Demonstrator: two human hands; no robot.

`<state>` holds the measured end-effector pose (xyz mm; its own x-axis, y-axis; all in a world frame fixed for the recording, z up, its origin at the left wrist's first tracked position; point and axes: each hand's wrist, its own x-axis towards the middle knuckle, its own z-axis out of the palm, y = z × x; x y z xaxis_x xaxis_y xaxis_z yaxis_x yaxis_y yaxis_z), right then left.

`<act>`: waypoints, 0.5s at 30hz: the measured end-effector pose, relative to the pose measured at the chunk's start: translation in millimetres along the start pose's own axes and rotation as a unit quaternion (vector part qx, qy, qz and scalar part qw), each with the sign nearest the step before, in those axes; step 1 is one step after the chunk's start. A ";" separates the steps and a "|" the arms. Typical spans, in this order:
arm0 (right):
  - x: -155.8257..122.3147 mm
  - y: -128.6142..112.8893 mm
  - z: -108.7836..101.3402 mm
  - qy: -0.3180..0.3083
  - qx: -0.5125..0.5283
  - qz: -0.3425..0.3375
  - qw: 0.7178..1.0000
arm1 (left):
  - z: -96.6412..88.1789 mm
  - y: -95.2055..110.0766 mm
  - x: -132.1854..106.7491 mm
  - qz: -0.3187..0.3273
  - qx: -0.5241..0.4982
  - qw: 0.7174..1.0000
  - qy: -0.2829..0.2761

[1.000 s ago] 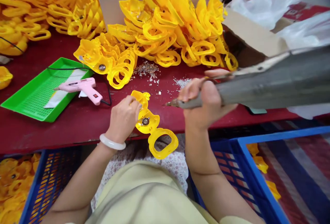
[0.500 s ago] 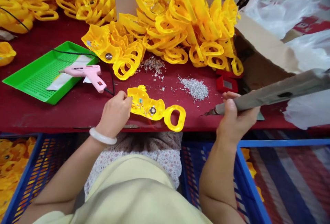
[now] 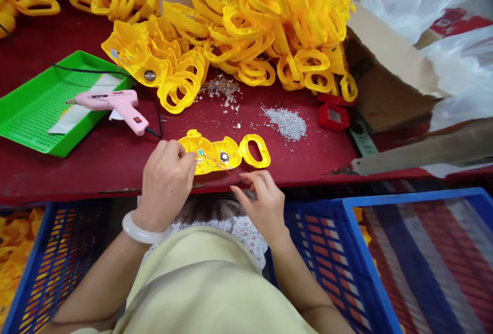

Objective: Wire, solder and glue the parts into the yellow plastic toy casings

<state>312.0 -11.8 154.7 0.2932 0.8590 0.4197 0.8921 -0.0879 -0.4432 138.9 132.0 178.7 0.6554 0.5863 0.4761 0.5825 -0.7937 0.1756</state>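
On the table's front edge lies a yellow plastic toy shell [image 3: 210, 157] with a ring-shaped end, its hollow side up. Inside it are a small green circuit board [image 3: 201, 153], a round speaker [image 3: 224, 157] and thin red wires [image 3: 219, 166] trailing over the near rim. My left hand [image 3: 167, 180] is closed on the shell's left end, fingertips partly hidden. Just below the shell, my right hand [image 3: 264, 203] has thumb and fingers apart near the wire ends. A grey electric screwdriver [image 3: 419, 152] is off to the right, out of my hand.
A pink glue gun [image 3: 111, 103] rests partly over a green tray [image 3: 57, 108]. Piles of silver screws [image 3: 287, 122] and small parts [image 3: 223, 90] lie behind the shell. Stacked yellow shells [image 3: 254, 31], a red box [image 3: 333, 116] and a cardboard box [image 3: 393, 62] stand behind; blue crates [image 3: 308, 236] sit below.
My right hand has let go of the screwdriver and moved left to the shell's wires. The screwdriver now sits farther right. My left hand stays on the shell; the view has shifted slightly.
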 end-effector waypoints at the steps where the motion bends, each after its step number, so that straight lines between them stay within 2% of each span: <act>1: 0.6 0.5 6.0 -0.008 -0.021 -0.003 1.000 | 0.3 1.0 1.9 0.014 -0.017 1.000 -0.002; 4: 4.2 1.0 13.1 -0.012 0.004 -0.004 1.000 | 2.9 5.2 6.4 0.062 -0.066 0.996 -0.015; 7: 9.5 -1.9 7.7 -0.007 0.087 0.000 0.996 | 7.5 10.3 8.6 0.100 -0.108 0.989 -0.036; 10: 15.8 -5.6 0.9 0.013 0.110 -0.004 0.994 | 12.8 15.0 9.9 0.110 -0.123 0.985 -0.043; 12: 19.7 -7.6 -1.6 0.025 0.105 -0.004 0.994 | 16.2 17.3 10.8 0.108 -0.116 0.987 -0.038; 15: 24.6 -9.4 -3.2 0.044 0.089 -0.001 0.995 | 19.5 18.8 12.5 0.111 -0.108 0.988 -0.001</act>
<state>311.9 8.5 171.7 0.3275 0.8105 0.4857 0.8199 0.0117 -0.5724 167.4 127.6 171.1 0.7562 0.3950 0.5216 0.3089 -0.9183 0.2475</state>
